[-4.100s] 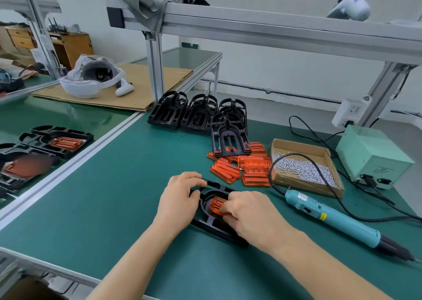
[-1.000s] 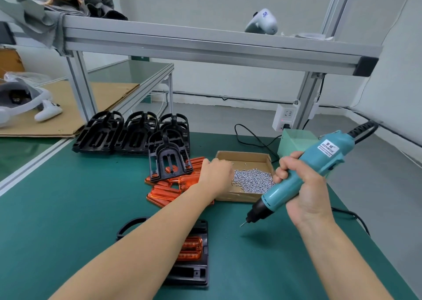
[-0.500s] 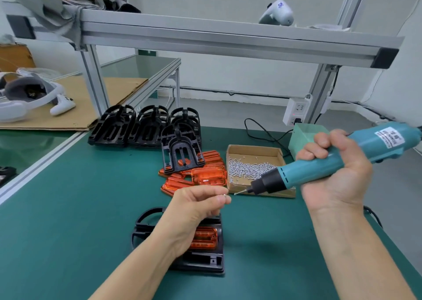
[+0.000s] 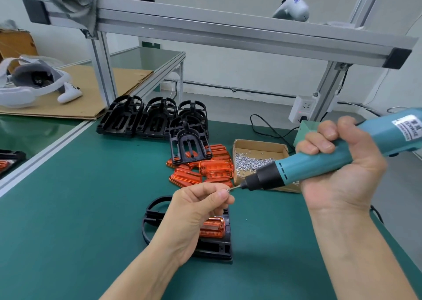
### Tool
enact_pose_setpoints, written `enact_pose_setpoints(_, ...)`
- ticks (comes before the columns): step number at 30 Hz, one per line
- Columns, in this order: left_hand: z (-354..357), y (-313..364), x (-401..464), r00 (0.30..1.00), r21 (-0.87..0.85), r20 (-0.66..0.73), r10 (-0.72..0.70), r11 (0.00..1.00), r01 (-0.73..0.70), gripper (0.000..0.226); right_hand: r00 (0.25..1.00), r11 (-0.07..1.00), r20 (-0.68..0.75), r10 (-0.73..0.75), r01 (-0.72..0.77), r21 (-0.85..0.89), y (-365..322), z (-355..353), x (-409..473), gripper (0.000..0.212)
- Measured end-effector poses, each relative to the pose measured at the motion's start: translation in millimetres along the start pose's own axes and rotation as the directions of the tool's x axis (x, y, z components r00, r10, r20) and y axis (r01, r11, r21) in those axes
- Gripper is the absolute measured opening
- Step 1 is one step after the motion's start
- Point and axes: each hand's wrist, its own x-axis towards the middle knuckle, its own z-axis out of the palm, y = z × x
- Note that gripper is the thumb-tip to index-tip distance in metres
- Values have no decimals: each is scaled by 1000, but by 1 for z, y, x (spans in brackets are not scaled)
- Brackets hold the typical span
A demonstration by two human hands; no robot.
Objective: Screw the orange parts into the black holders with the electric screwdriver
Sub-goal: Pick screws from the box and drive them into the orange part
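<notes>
Headset: laid on a sheet of cardboard on the neighbouring table, far left.
Frame post: stood upright between the cardboard and the stacked holders.
Stacked holders: black holders are ranged in a row at the back of the green mat; one more is propped upright just in front, leaning over the orange pile.
Left hand: raised above the mat, fingers curled, a small screw pinched between thumb and forefinger and met by the screwdriver's bit.
Holder on the mat: laid flat under the left hand and largely hidden by it; its round loop is seen at the left.
Seated orange part: set into that holder, partly covered by the hand.
Loose orange parts: heaped between the upright holder and the screw box.
Screw box: an open cardboard box of small silver screws, its near side blocked by the screwdriver's nose.
Screwdriver: held almost level, tip pointing left.
Right hand: wrapped tightly round the screwdriver's teal body.
Socket: fixed to the right frame post, cables trailing from it.
</notes>
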Motion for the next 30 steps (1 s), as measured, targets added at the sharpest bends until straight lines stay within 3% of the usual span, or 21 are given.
enact_pose_setpoints(9, -1, -4, -3, 1000, -42, -21, -14, 999, 13, 11, 999, 999, 32, -25, 27, -42, 2, 5, -4, 14)
enact_pose_setpoints(17, -1, -9, -3, 983, 151, -84, 163, 977, -149, 11, 995, 994, 81, -60, 67, -82, 11, 9, -11, 12)
enact_pose_setpoints(23, -5, -12, -3, 997, 129, -30, 71, 989, -67, 15, 994, 994, 106, -24, 35, -104, 15, 7, -13, 13)
enact_pose_setpoints(30, -9, -9, -4, 997, 128, -26, 73, 989, -69, 18, 999, 997, -7, -40, 40, -59, 25, 5, -14, 11)
